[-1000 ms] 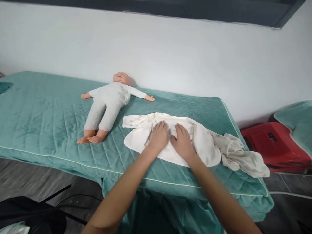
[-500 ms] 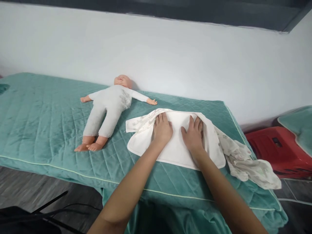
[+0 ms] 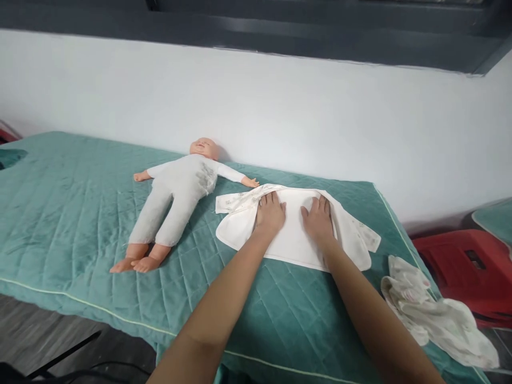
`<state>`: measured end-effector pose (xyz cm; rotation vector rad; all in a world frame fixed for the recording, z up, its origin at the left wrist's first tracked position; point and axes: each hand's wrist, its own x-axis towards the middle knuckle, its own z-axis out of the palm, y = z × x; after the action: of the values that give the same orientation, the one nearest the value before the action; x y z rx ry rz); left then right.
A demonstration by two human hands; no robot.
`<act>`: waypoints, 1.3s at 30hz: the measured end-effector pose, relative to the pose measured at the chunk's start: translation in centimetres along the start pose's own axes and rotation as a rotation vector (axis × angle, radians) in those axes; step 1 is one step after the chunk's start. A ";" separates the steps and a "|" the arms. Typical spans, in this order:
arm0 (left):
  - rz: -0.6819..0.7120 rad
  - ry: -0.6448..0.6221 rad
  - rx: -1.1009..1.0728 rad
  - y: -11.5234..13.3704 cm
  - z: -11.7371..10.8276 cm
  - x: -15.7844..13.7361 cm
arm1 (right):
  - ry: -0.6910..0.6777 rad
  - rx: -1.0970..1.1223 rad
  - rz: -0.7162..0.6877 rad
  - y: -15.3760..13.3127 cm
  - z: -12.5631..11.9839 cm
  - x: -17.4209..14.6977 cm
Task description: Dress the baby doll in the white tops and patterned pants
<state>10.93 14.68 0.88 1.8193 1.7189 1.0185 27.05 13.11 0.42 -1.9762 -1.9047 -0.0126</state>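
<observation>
A small white baby jacket (image 3: 294, 234) lies spread open on the green quilted cover, its patterned sleeves out to either side. My left hand (image 3: 272, 213) rests flat on its inside near the left front panel, fingers stretched toward the collar. On the right, my right hand (image 3: 319, 217) lies against the inside by the other panel, fingers extended and thumb apart. Neither hand grips the cloth visibly. Left of the jacket a baby doll (image 3: 180, 184) in a white body suit lies on its back, one hand close to the jacket's left sleeve.
A crumpled patterned cloth (image 3: 436, 314) lies at the right edge of the green quilted bed cover (image 3: 80, 213). Beyond that edge stands a red plastic object (image 3: 464, 266). A white wall (image 3: 256, 112) runs along the back. Thin black bars (image 3: 64, 354) show at lower left.
The view has tilted up. The jacket has shifted away from the crumpled cloth, and its right sleeve now shows apart from it. Both hands remain flat on the jacket.
</observation>
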 end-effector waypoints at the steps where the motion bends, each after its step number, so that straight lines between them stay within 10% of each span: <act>1: -0.003 -0.006 0.002 -0.2 0.1 0.1 | -0.029 -0.013 -0.005 0.1 0.2 0.1; 19: -0.033 -0.100 0.655 1.6 1.1 -3.6 | -0.177 -0.131 -0.079 -0.3 0.2 -2.6; 39: 0.290 -0.054 0.430 0.4 -3.0 -13.0 | -0.165 0.046 -0.364 -0.9 -2.7 -12.6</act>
<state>9.48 1.46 0.34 2.3979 1.7764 0.7296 25.96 0.30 -0.29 -1.6196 -2.3249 0.0957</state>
